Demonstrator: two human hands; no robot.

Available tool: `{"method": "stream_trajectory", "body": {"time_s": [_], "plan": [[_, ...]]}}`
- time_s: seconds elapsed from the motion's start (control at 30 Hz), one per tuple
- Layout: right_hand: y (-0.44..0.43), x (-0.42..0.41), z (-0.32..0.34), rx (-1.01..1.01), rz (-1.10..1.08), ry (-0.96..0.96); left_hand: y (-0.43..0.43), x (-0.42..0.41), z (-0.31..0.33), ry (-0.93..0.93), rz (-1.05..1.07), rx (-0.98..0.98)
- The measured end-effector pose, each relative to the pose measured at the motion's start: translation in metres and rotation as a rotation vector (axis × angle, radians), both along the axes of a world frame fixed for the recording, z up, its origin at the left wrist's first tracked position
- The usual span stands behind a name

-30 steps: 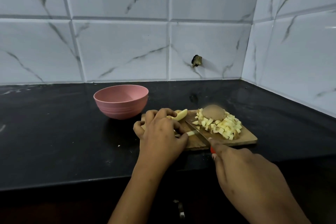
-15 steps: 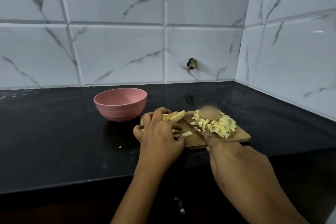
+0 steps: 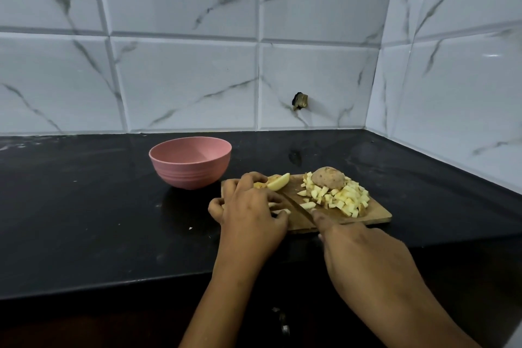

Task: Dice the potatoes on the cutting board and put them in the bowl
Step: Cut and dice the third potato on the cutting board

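A wooden cutting board (image 3: 378,213) lies on the black counter. On its right side sits a pile of diced potato (image 3: 343,197) with an unpeeled potato half (image 3: 328,177) on top. My left hand (image 3: 248,207) curls over potato strips at the board's left end, holding them down; a potato wedge (image 3: 279,181) lies just beyond its fingers. My right hand (image 3: 364,258) grips a knife (image 3: 299,209), the handle hidden in the fist, the blade running between my left hand and the diced pile. The pink bowl (image 3: 189,161) stands left of the board and looks empty.
White marble-look tiles cover the back wall and the right wall, meeting in a corner at the right. A small dark fitting (image 3: 300,100) sticks out of the back wall. The counter's front edge (image 3: 113,284) runs below my hands.
The knife blade has shifted slightly along the strips under my left hand. The camera moved a little; the bowl, board and diced pile stayed put.
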State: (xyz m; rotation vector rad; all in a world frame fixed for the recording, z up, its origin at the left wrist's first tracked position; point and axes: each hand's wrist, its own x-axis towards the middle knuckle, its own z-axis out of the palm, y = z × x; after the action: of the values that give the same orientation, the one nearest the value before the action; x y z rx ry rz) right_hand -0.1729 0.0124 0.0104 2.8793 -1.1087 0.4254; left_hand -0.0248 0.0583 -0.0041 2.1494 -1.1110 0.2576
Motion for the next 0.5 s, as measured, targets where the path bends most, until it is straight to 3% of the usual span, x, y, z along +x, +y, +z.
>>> {"method": "stream_trajectory", "body": {"time_s": [0.2,0.5], "plan": [[0.004,-0.011,0.004,0.015,-0.035,-0.028,0.004,0.001,0.002,0.080,0.012,-0.060],[0.011,-0.007,0.006,0.107,0.033,0.047,0.005,0.001,0.003,0.082,0.077,0.007]]}}
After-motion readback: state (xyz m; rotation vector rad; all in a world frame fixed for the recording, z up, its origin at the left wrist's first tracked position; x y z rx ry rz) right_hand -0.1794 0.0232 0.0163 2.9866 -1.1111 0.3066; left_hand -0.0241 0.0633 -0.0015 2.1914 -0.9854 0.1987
